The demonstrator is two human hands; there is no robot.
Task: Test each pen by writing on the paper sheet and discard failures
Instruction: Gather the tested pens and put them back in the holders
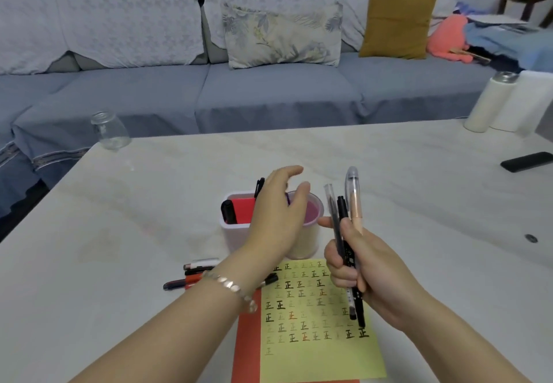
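My right hand (368, 266) grips a bundle of three pens (344, 218) upright above the yellow paper sheet (317, 349), which is covered in rows of written characters. My left hand (275, 218) hovers with relaxed, slightly spread fingers over the white pen holder (236, 233), holding nothing. A black pen (229, 210) stands in the holder's red compartment; another black pen (259, 186) pokes up behind my hand. Several pens (197, 275) lie on the table left of the paper.
The paper lies on a red sheet (247, 337) on a pale marble table (149, 218). A glass jar (110, 129) stands at the far left corner, a white bottle (490, 101) far right, a black remote (528, 161) on the right. A sofa lies beyond.
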